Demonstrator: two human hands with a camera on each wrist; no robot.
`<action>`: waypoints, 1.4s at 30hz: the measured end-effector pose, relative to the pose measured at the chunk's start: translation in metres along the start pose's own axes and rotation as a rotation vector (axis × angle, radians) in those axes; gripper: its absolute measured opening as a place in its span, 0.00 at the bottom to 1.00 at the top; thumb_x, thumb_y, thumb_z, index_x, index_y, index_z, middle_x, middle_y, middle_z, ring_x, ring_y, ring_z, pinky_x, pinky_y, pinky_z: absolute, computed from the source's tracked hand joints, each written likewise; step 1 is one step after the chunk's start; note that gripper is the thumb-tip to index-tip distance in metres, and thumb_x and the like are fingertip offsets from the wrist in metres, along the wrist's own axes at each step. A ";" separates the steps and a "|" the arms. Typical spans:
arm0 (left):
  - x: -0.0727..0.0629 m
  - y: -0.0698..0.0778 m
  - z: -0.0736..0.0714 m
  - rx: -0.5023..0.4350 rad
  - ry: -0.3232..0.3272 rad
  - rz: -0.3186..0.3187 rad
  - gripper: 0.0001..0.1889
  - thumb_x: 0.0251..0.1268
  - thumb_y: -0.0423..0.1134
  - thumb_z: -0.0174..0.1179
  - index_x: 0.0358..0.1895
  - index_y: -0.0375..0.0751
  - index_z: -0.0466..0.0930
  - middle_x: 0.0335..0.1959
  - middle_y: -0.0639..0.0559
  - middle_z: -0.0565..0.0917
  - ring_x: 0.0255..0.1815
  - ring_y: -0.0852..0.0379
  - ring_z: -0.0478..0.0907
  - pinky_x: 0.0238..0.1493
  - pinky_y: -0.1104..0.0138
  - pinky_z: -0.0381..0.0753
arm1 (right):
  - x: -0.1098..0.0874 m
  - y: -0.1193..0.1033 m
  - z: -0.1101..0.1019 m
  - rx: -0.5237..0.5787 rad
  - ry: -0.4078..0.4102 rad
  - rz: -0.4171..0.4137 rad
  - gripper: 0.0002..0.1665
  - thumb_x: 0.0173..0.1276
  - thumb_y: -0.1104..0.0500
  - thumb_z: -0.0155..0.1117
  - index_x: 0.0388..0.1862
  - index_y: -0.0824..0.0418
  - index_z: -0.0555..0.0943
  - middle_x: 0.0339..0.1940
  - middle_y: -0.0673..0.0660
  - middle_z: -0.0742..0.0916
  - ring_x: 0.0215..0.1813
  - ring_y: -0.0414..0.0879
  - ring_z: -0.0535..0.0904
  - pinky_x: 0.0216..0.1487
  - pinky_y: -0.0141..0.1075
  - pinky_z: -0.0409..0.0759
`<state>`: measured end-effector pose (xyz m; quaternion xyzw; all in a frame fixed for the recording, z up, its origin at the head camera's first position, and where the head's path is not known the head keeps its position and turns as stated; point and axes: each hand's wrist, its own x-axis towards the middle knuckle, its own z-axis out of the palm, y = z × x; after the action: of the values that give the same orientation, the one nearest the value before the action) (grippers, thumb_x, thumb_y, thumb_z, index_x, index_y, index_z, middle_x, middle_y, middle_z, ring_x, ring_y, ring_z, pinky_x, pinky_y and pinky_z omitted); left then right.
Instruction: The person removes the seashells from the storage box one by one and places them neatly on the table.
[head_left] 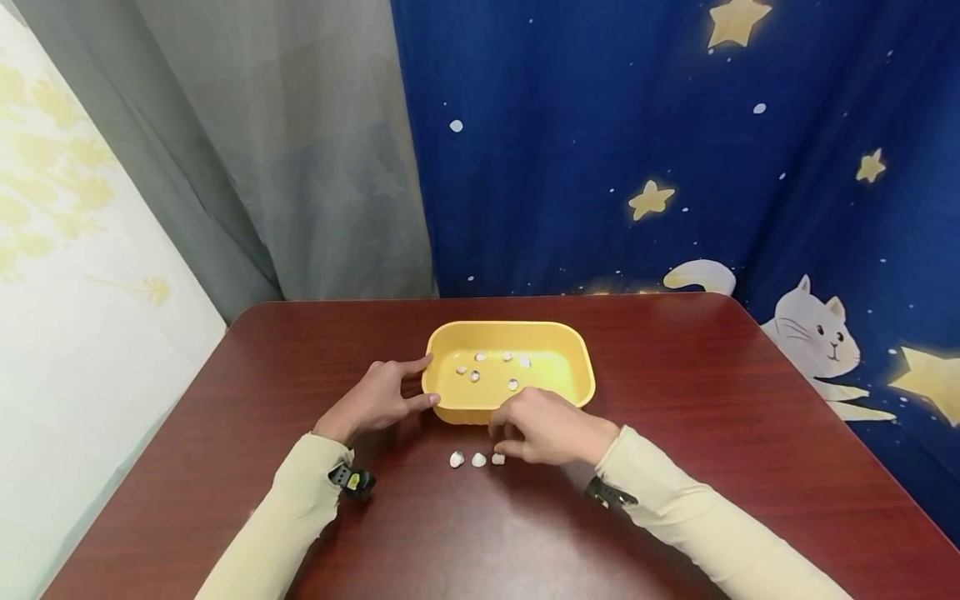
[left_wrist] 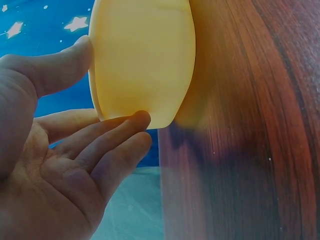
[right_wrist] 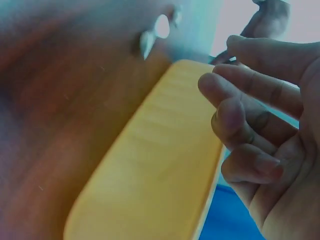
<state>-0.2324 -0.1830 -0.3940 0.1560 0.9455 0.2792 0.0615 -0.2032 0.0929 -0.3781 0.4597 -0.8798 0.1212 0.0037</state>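
Observation:
A yellow plastic tub (head_left: 512, 408) stands on the table. Several small shiny whitish pieces, including one (head_left: 475, 376), lie scattered on its floor. My left hand (head_left: 378, 396) touches the tub's left end, its thumb and fingers spread along the rim; in the left wrist view the fingers rest straight on the end wall (left_wrist: 145, 65). In front of the tub, three similar pieces lie in a row: a left one (head_left: 457, 459), a middle one (head_left: 478, 460) and a right one (head_left: 498, 459). Beside the right piece is my right hand (head_left: 551, 427), its fingers loosely bent with nothing between them (right_wrist: 265, 120).
The dark red wooden table (head_left: 660, 367) extends to both sides and toward me. Behind its far edge hang a grey curtain (head_left: 330, 150) and a blue star-patterned curtain (head_left: 555, 150). A pale patterned surface (head_left: 82, 275) stands at the left. Both wrists carry black straps.

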 end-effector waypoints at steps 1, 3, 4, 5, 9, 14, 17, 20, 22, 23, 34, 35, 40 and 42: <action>0.000 0.000 -0.001 0.006 0.001 0.004 0.40 0.65 0.53 0.67 0.77 0.45 0.63 0.72 0.39 0.72 0.64 0.49 0.76 0.62 0.53 0.77 | 0.001 0.001 -0.004 0.013 -0.004 -0.008 0.05 0.63 0.54 0.74 0.34 0.52 0.87 0.21 0.42 0.84 0.27 0.35 0.79 0.31 0.26 0.75; 0.001 0.001 -0.002 0.006 0.003 -0.003 0.40 0.65 0.54 0.67 0.77 0.46 0.64 0.72 0.39 0.72 0.66 0.47 0.75 0.64 0.52 0.77 | 0.004 0.006 -0.011 0.032 -0.008 -0.016 0.04 0.64 0.54 0.73 0.35 0.53 0.88 0.23 0.42 0.86 0.27 0.34 0.79 0.33 0.26 0.76; 0.001 0.001 -0.002 0.007 0.003 -0.005 0.40 0.64 0.54 0.67 0.76 0.46 0.64 0.72 0.39 0.72 0.68 0.46 0.74 0.66 0.50 0.76 | 0.006 0.008 -0.014 0.041 -0.011 -0.017 0.05 0.64 0.54 0.72 0.36 0.54 0.88 0.24 0.42 0.86 0.26 0.33 0.78 0.34 0.26 0.76; 0.001 0.001 -0.002 0.008 0.003 -0.003 0.40 0.65 0.54 0.67 0.76 0.45 0.64 0.72 0.39 0.72 0.70 0.45 0.73 0.67 0.49 0.75 | 0.008 0.011 -0.018 0.047 -0.014 -0.014 0.05 0.65 0.54 0.72 0.36 0.53 0.88 0.24 0.42 0.86 0.26 0.32 0.77 0.34 0.26 0.76; 0.002 -0.001 -0.001 0.004 0.004 0.001 0.40 0.64 0.54 0.67 0.76 0.45 0.64 0.72 0.40 0.73 0.73 0.43 0.70 0.69 0.47 0.73 | 0.015 0.026 -0.030 0.053 -0.029 0.005 0.04 0.65 0.55 0.71 0.36 0.53 0.88 0.24 0.42 0.86 0.24 0.30 0.74 0.33 0.26 0.76; 0.001 -0.001 -0.001 0.018 0.008 0.018 0.39 0.65 0.54 0.67 0.76 0.44 0.65 0.71 0.38 0.74 0.73 0.44 0.71 0.68 0.48 0.74 | 0.026 0.043 -0.044 0.033 -0.056 0.034 0.05 0.65 0.55 0.71 0.37 0.54 0.88 0.24 0.44 0.86 0.24 0.31 0.74 0.34 0.27 0.75; 0.000 -0.001 -0.002 0.018 0.009 0.019 0.39 0.65 0.54 0.67 0.75 0.43 0.66 0.71 0.37 0.74 0.72 0.43 0.71 0.68 0.48 0.74 | 0.034 0.049 -0.051 0.022 -0.077 0.051 0.05 0.65 0.55 0.71 0.37 0.53 0.88 0.24 0.44 0.86 0.25 0.32 0.75 0.34 0.28 0.76; 0.000 -0.001 -0.002 0.013 0.006 0.015 0.39 0.65 0.54 0.67 0.76 0.43 0.65 0.71 0.38 0.73 0.72 0.43 0.71 0.68 0.48 0.74 | 0.042 0.052 -0.056 0.020 -0.099 0.073 0.05 0.65 0.55 0.72 0.38 0.54 0.88 0.25 0.44 0.86 0.27 0.34 0.76 0.34 0.29 0.77; 0.000 -0.001 -0.002 0.009 0.005 0.012 0.39 0.65 0.54 0.67 0.76 0.44 0.65 0.72 0.38 0.73 0.73 0.44 0.71 0.68 0.48 0.74 | 0.047 0.054 -0.059 0.022 -0.111 0.084 0.05 0.65 0.55 0.71 0.38 0.54 0.89 0.25 0.45 0.86 0.28 0.35 0.77 0.35 0.30 0.77; 0.000 -0.001 -0.002 0.008 0.003 0.012 0.39 0.65 0.54 0.67 0.76 0.44 0.65 0.72 0.38 0.73 0.73 0.44 0.71 0.68 0.48 0.74 | 0.049 0.055 -0.060 0.021 -0.116 0.087 0.05 0.66 0.55 0.71 0.38 0.54 0.88 0.25 0.45 0.86 0.28 0.36 0.77 0.35 0.30 0.77; 0.000 0.000 -0.001 0.011 -0.008 -0.008 0.38 0.66 0.54 0.66 0.76 0.46 0.65 0.69 0.38 0.76 0.68 0.48 0.74 0.64 0.52 0.77 | 0.077 0.072 -0.058 0.019 -0.169 0.144 0.06 0.64 0.57 0.72 0.39 0.54 0.88 0.31 0.49 0.88 0.31 0.39 0.80 0.39 0.32 0.79; 0.000 0.000 -0.002 0.010 -0.011 -0.011 0.38 0.66 0.54 0.66 0.76 0.46 0.65 0.69 0.38 0.76 0.68 0.48 0.74 0.64 0.52 0.77 | 0.079 0.073 -0.057 0.023 -0.177 0.153 0.06 0.64 0.58 0.72 0.40 0.54 0.88 0.31 0.49 0.88 0.32 0.39 0.80 0.39 0.32 0.79; 0.000 0.000 -0.002 0.002 -0.019 -0.014 0.39 0.66 0.54 0.66 0.76 0.46 0.65 0.71 0.38 0.74 0.69 0.47 0.73 0.67 0.50 0.76 | 0.091 0.077 -0.048 0.023 -0.202 0.179 0.08 0.64 0.59 0.73 0.42 0.56 0.89 0.34 0.49 0.89 0.34 0.40 0.81 0.40 0.33 0.80; 0.000 0.001 -0.002 0.000 -0.019 -0.011 0.38 0.66 0.54 0.66 0.76 0.45 0.65 0.71 0.38 0.74 0.70 0.47 0.74 0.67 0.50 0.76 | 0.094 0.078 -0.045 0.019 -0.204 0.182 0.09 0.64 0.60 0.73 0.43 0.57 0.89 0.35 0.50 0.89 0.35 0.41 0.81 0.41 0.33 0.81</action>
<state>-0.2327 -0.1836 -0.3919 0.1534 0.9456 0.2775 0.0723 -0.3257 0.0690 -0.3398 0.3882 -0.9124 0.0820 -0.1011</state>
